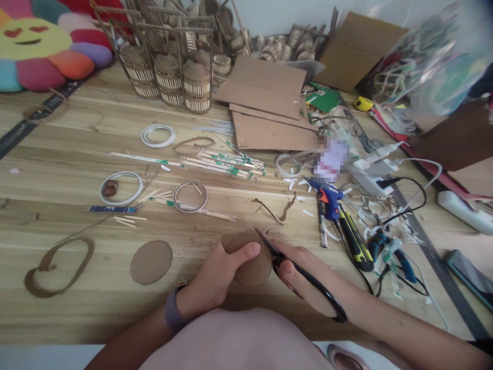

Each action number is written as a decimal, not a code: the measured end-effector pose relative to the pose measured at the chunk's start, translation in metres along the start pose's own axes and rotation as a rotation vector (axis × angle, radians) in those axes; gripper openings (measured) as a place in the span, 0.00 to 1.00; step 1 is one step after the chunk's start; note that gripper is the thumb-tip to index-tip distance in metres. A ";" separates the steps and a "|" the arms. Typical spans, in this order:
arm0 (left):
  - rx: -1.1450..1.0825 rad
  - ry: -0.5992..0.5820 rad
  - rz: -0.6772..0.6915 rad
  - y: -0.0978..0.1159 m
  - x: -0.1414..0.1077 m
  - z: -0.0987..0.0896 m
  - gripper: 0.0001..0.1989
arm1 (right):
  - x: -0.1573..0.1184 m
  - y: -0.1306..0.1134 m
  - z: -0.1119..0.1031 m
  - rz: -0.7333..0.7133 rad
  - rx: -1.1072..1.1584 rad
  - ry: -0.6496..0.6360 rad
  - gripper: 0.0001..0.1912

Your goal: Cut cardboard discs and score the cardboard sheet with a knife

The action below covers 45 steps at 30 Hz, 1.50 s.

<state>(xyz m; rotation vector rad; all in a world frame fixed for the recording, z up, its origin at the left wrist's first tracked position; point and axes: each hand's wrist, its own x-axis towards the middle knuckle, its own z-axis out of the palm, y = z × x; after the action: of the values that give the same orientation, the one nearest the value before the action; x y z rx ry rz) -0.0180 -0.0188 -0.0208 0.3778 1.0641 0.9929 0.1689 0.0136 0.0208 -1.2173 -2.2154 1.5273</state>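
Brown at six o'clock: pinches disc [256, 268] in left hand [211, 277], grips scissors [273, 251] in right hand [310, 275], blades [264, 239] at disc's one o'clock edge. Could nick thumb [248, 251] or gouge disc by pinching too loosely.

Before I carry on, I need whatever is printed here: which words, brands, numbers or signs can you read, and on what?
No text can be read with certainty.
Wrapped sticks: green print, too small.
Blue strip: pale marks, too small.
Green sheet: pale marks, too blurred.
Pale panel: reddish marks, pixelated.
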 end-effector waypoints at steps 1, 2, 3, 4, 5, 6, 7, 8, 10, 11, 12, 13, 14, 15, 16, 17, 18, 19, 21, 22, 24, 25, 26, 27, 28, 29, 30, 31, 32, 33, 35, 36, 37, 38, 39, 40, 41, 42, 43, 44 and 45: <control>0.006 0.001 -0.003 0.000 0.000 0.000 0.16 | 0.000 -0.001 0.000 0.008 -0.004 -0.003 0.43; 0.014 0.002 -0.004 0.001 0.000 0.000 0.17 | 0.000 -0.001 0.000 0.017 -0.005 -0.008 0.43; 0.022 0.002 -0.004 0.001 0.000 0.000 0.17 | 0.000 -0.002 0.000 0.025 -0.004 -0.014 0.42; 0.030 -0.001 -0.004 0.001 0.000 0.000 0.17 | 0.000 -0.002 0.000 0.029 -0.003 -0.019 0.42; 0.036 -0.005 -0.003 0.001 0.000 -0.001 0.18 | 0.000 -0.002 -0.001 0.033 -0.002 -0.023 0.41; 0.041 -0.008 -0.002 0.001 0.000 -0.001 0.18 | -0.001 -0.002 -0.001 0.035 -0.001 -0.029 0.40; 0.047 -0.014 -0.003 0.001 0.000 -0.001 0.18 | -0.001 -0.001 -0.001 0.036 -0.003 -0.034 0.40; 0.050 -0.017 -0.001 0.001 0.000 -0.001 0.18 | -0.001 -0.001 -0.001 0.039 -0.006 -0.040 0.40; 0.055 -0.023 0.001 0.001 0.000 -0.001 0.18 | -0.002 -0.001 -0.001 0.042 -0.013 -0.046 0.39; 0.057 -0.026 0.003 0.002 0.000 -0.001 0.18 | -0.002 0.000 -0.001 0.041 -0.018 -0.046 0.39; 0.058 -0.026 0.007 0.002 0.000 -0.001 0.17 | -0.003 0.000 -0.001 0.041 -0.025 -0.044 0.39; 0.058 -0.028 0.013 0.003 0.000 0.000 0.17 | -0.003 -0.001 -0.001 0.040 -0.031 -0.041 0.39; 0.059 -0.034 0.018 0.003 -0.001 0.000 0.17 | -0.003 -0.001 -0.002 0.039 -0.034 -0.042 0.38; 0.058 -0.043 0.023 0.003 -0.001 0.000 0.16 | -0.003 -0.001 -0.002 0.036 -0.034 -0.043 0.38; 0.057 -0.054 0.023 0.003 -0.001 0.000 0.15 | -0.003 -0.002 -0.002 0.035 -0.035 -0.045 0.38; 0.056 -0.064 0.017 0.003 -0.001 0.000 0.15 | -0.003 -0.003 -0.002 0.037 -0.037 -0.044 0.37; 0.056 -0.070 0.008 0.003 -0.001 0.000 0.15 | -0.003 -0.004 -0.003 0.038 -0.042 -0.041 0.37; 0.055 -0.070 -0.001 0.002 -0.001 0.000 0.15 | -0.003 -0.005 -0.003 0.042 -0.051 -0.039 0.37; 0.047 -0.054 -0.009 0.001 0.000 0.000 0.16 | -0.003 -0.007 -0.005 0.052 -0.069 -0.043 0.38; 0.042 -0.042 -0.004 0.000 0.001 -0.001 0.17 | -0.003 -0.006 -0.005 0.054 -0.078 -0.044 0.39; 0.041 -0.029 0.012 -0.001 0.001 -0.001 0.17 | -0.002 -0.004 -0.007 0.040 -0.096 -0.039 0.42; 0.049 -0.034 0.013 0.000 0.002 -0.002 0.17 | -0.002 -0.001 -0.008 0.029 -0.105 -0.034 0.43; 0.059 -0.044 0.010 0.000 0.001 -0.002 0.16 | -0.003 0.002 -0.009 0.017 -0.111 -0.035 0.45; 0.068 -0.057 0.001 0.001 0.001 -0.002 0.16 | -0.003 0.006 -0.009 0.004 -0.114 -0.039 0.46; 0.074 -0.073 -0.009 0.001 0.001 -0.002 0.15 | -0.003 0.009 -0.010 -0.008 -0.113 -0.045 0.47; 0.076 -0.088 -0.017 0.002 0.000 -0.003 0.15 | -0.004 0.013 -0.010 -0.022 -0.108 -0.051 0.46; 0.075 -0.101 -0.019 0.002 0.000 -0.003 0.15 | -0.004 0.016 -0.010 -0.033 -0.104 -0.055 0.45; 0.073 -0.109 -0.014 0.002 0.000 -0.003 0.16 | -0.004 0.018 -0.010 -0.046 -0.104 -0.058 0.43; 0.072 -0.117 -0.009 0.002 0.000 -0.003 0.16 | -0.004 0.019 -0.010 -0.063 -0.107 -0.055 0.41; 0.070 -0.123 -0.007 0.002 0.000 -0.003 0.16 | -0.003 0.020 -0.011 -0.078 -0.113 -0.052 0.40; 0.067 -0.120 -0.008 0.002 0.000 -0.003 0.17 | -0.002 0.019 -0.011 -0.101 -0.124 -0.045 0.39; 0.068 -0.116 -0.008 0.002 0.000 -0.003 0.17 | -0.001 0.018 -0.011 -0.108 -0.120 -0.044 0.39; 0.069 -0.111 -0.005 0.002 0.001 -0.004 0.16 | 0.000 0.017 -0.011 -0.109 -0.107 -0.048 0.39; 0.072 -0.106 0.003 0.003 0.001 -0.004 0.16 | 0.001 0.015 -0.011 -0.102 -0.088 -0.057 0.39; 0.076 -0.104 0.012 0.003 0.001 -0.003 0.15 | 0.001 0.013 -0.011 -0.088 -0.066 -0.070 0.38; 0.079 -0.106 0.019 0.003 0.000 -0.003 0.15 | 0.001 0.012 -0.012 -0.066 -0.043 -0.083 0.39; 0.080 -0.113 0.020 0.003 0.000 -0.003 0.15 | 0.000 0.010 -0.012 -0.038 -0.025 -0.093 0.39; 0.078 -0.122 0.017 0.004 0.000 -0.003 0.16 | -0.001 0.007 -0.012 -0.007 -0.011 -0.101 0.40; 0.076 -0.135 0.009 0.004 0.000 -0.003 0.16 | -0.002 0.005 -0.013 0.023 -0.001 -0.107 0.40; 0.073 -0.146 0.000 0.004 0.000 -0.003 0.17 | -0.003 0.003 -0.013 0.049 0.006 -0.113 0.40; 0.070 -0.150 -0.007 0.004 0.000 -0.003 0.17 | -0.003 0.001 -0.013 0.069 0.009 -0.118 0.39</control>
<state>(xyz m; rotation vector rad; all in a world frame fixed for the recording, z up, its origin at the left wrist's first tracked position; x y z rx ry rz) -0.0224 -0.0168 -0.0190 0.4978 0.9654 0.9082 0.1792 0.0205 0.0266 -1.2428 -2.2578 1.6751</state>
